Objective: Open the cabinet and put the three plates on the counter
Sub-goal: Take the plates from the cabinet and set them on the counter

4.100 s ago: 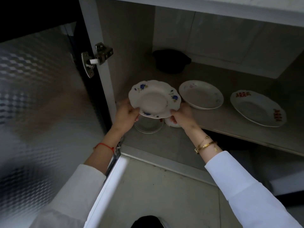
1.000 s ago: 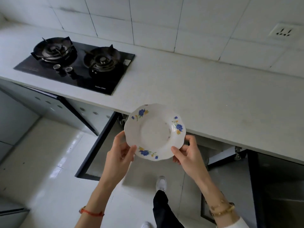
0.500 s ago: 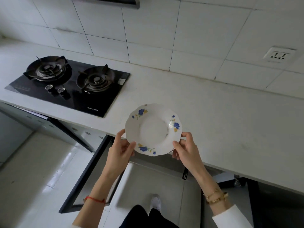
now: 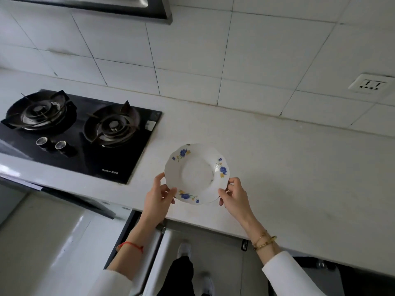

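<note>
A white scalloped plate with blue flowers [image 4: 195, 174] is held level over the white counter [image 4: 288, 167], just right of the stove. My left hand [image 4: 158, 194] grips its near left rim and my right hand [image 4: 234, 194] grips its near right rim. Whether the plate touches the counter I cannot tell. The open cabinet door [image 4: 132, 248] hangs below the counter edge; the cabinet's inside and the other two plates are out of sight.
A black two-burner gas stove [image 4: 79, 133] is set into the counter at the left. A tiled wall with a socket [image 4: 370, 84] rises behind, and a range hood [image 4: 85, 5] juts out at the top left. My legs and shoes stand on the floor below.
The plate came out of the cabinet, rose above the counter edge, and has moved forward over the counter. Both hands kept their hold.
</note>
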`<state>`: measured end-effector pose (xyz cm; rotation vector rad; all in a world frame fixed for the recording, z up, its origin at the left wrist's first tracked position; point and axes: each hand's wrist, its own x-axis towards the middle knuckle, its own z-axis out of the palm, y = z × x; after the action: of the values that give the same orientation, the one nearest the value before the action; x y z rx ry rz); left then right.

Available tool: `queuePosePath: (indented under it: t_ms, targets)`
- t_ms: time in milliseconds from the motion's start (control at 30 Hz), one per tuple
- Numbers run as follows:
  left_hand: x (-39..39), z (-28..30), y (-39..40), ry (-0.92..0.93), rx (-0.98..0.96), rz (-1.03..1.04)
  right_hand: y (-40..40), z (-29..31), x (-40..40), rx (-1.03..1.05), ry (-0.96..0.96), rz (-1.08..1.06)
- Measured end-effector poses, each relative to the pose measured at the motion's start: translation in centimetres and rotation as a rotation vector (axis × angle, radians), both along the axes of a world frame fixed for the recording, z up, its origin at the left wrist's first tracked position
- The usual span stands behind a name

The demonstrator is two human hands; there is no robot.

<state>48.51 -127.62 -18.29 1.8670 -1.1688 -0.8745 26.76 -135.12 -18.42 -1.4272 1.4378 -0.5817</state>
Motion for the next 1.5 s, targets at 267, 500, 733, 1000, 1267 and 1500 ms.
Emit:
queuePosePath:
  t_ms: [267,500,733,1000,1267,1500]
  targets:
    - [4.2,-4.4,-5.1,0.034,0.102,0.017,-4.1,-3.4,4.4,0.048,0.091,-0.067]
    - [6.5,-7.1,-7.3,0.055,0.180,0.015,-5.8,-6.1,7.2,0.124,0.212,-0.117]
    - [7.7,-8.7,-7.8,0.055,0.234,-0.005,-6.0,-7.3,8.9,0.155,0.278,-0.135]
    - [8.7,-8.7,-7.4,0.096,0.261,-0.028,-5.0,-8.1,9.7,0.163,0.316,-0.142]
    - [9.1,-8.4,-6.9,0.104,0.277,-0.062,-4.1,-8.1,10.2,0.145,0.364,-0.154]
    - [10.2,-8.5,-6.6,0.007,0.340,-0.063,-3.8,-7.3,9.5,0.133,0.425,-0.079]
